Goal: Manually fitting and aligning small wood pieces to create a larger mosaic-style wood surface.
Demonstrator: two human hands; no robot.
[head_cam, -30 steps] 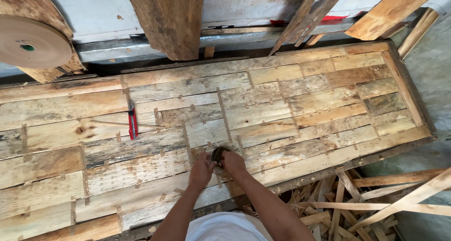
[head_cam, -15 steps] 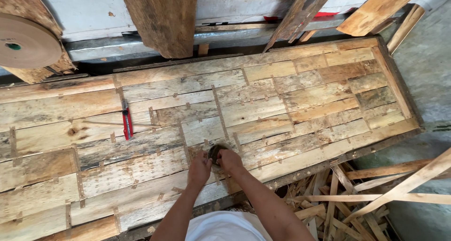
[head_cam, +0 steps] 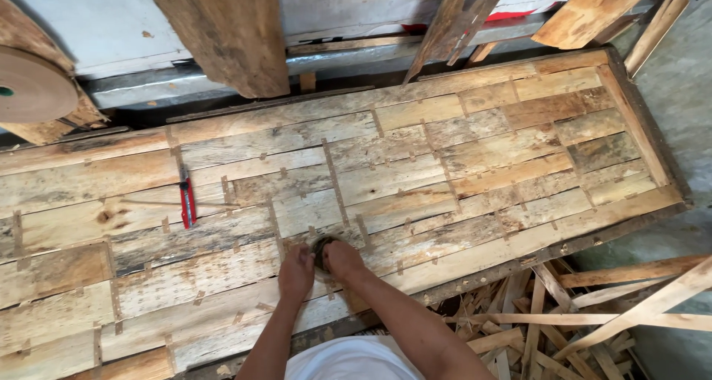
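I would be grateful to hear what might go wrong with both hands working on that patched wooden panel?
The left hand and right hand press bare on the rough patched wooden panel, so splinters seem possible. The small dark round object between them could slip. The loose wood offcuts below may trip feet.

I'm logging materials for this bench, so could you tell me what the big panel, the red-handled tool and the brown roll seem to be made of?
Panel: thin raw wood sheets, unfinished, with visible grain, knots and patchy colour, joined by small tape-like strips. Red-handled tool: probably a plastic handle; too small to tell more. Brown roll: likely paper tape, matte, flat wound disc. Both hands press a small dark round thing, material unclear.
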